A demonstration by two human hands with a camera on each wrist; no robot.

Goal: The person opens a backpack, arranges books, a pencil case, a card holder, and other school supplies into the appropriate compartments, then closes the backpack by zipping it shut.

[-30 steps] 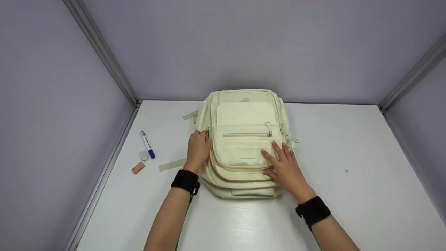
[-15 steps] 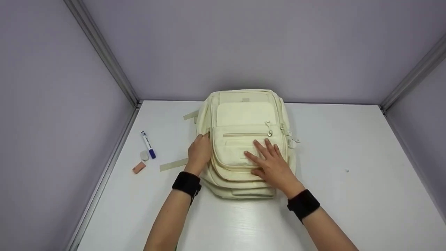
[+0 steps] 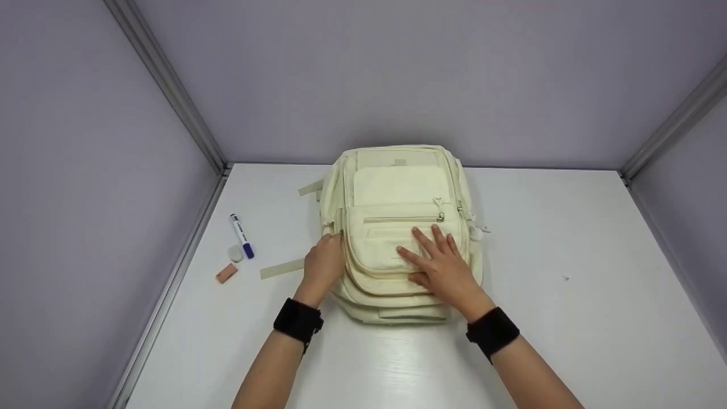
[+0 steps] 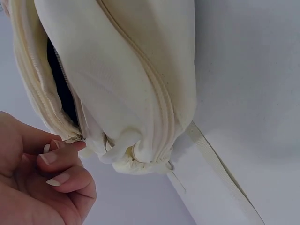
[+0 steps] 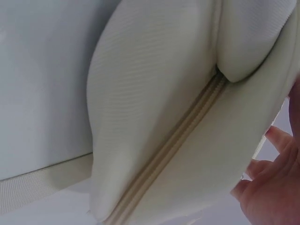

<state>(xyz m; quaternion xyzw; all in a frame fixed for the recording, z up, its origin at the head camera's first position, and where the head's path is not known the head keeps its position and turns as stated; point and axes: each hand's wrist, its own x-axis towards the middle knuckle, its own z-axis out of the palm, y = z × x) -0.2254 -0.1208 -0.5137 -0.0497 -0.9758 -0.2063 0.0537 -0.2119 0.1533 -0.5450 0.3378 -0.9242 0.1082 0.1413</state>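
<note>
Since a second ago, the left hand [image 3: 324, 258] has slipped nearer the person along the left side of a cream fabric backpack [image 3: 403, 184], and the right hand [image 3: 446, 275] has shifted inward from the bag's right edge. The backpack lies front side up in the middle of a white desk [image 3: 568, 227], where it was. The left hand's fingertips are closed in a pinch on a small metal zip pull [image 4: 75, 138]; beside it, a dark opening [image 4: 63, 86] shows between the zip's edges. The right hand lies with fingers spread apart on the stitched front pocket [image 3: 380, 253], gripping nothing. Off to the left rest a white marker with a blue cap [image 3: 242, 236], a small white rounded piece [image 3: 235, 254] and a salmon-pink block [image 3: 227, 273].

The step looks like running the side zip, though I cannot tell whether open or closed. To do it well, the pull should stay in line with the teeth, especially around the curve; the spread hand should press just enough to keep the cloth taut, and loose folds need keeping clear of the slider
</note>
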